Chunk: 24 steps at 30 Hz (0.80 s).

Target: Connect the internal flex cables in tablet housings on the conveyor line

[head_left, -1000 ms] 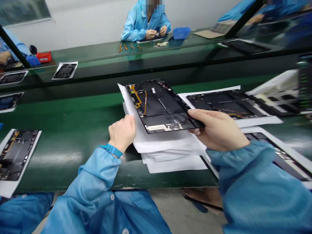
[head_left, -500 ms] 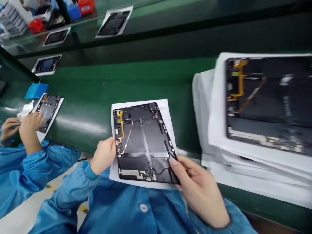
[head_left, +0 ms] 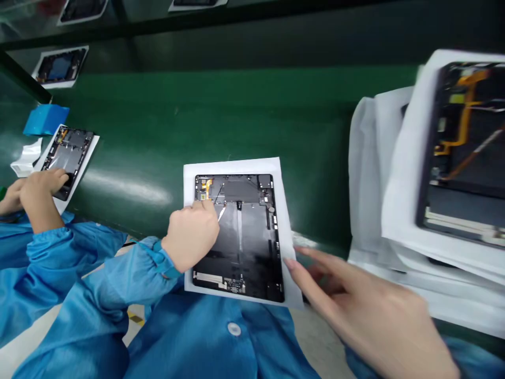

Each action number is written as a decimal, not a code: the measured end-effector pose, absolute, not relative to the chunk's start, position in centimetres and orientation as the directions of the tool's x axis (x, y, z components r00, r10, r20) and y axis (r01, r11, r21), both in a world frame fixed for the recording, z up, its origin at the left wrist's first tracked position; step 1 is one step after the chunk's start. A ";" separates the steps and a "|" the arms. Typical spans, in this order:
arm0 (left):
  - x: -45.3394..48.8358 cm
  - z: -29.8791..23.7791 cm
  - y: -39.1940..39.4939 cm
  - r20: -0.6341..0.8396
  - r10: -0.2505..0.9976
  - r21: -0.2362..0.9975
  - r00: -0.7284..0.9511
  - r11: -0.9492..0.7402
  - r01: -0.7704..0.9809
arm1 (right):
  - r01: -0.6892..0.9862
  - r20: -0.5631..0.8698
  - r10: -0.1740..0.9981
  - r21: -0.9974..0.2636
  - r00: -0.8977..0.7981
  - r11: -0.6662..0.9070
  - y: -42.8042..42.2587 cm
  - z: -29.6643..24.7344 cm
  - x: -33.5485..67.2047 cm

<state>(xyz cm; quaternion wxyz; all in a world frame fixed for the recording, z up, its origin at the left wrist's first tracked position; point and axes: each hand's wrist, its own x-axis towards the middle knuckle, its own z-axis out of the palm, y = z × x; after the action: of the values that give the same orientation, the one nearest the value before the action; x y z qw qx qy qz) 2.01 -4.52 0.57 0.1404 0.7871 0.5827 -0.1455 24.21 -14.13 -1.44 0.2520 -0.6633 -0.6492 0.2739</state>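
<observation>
Green conveyor belt (head_left: 244,110), long bench line. Far left: a co-worker's hands (head_left: 39,187) rest on another opened tablet (head_left: 73,152), blue pad (head_left: 45,118) just beyond.

Centre: opened tablet chassis (head_left: 252,237) lies flat on a white sheet (head_left: 232,166) at the belt's near edge. Left hand (head_left: 193,237) lies on its upper-left part, fingers curled beside the orange flex cable (head_left: 205,185); cannot tell whether it pinches anything.

Right hand (head_left: 366,310) is released, fingers spread, blurred, at the sheet's lower-right corner.

Far right: stack of sheeted tablets (head_left: 394,173).

Bright overhead light glares on the green belt (head_left: 130,187); right side motion-blurred.
</observation>
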 end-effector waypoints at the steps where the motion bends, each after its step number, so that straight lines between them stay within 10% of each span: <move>1: 2.6 0.3 -4.4 -0.390 0.873 0.041 0.293 -0.301 0.953 | 0.775 0.023 1.000 -0.632 -0.016 0.027 -12.9 -1.1 24.0; 6: 3.0 0.5 -4.3 -0.389 0.857 0.048 0.337 -0.347 0.937 | 0.789 0.137 0.975 -0.572 -0.176 0.223 -4.9 -0.7 20.5; 15: -1.8 -1.5 -6.9 -0.186 0.982 -0.087 -0.010 -0.006 0.996 | 0.853 -0.144 0.928 -0.461 -0.343 0.244 2.8 -2.0 12.2; 24: -3.1 -3.2 -6.6 0.000 0.978 0.151 0.210 -0.207 0.967 | 0.863 -0.159 0.926 -0.443 -0.342 0.243 2.9 -2.6 12.1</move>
<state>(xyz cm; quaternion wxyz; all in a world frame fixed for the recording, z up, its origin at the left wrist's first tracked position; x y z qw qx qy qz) -3.07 -6.55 -3.20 0.0591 0.7755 0.6268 0.0474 12.05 2.88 -2.62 0.0677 -0.5694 -0.7855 0.2327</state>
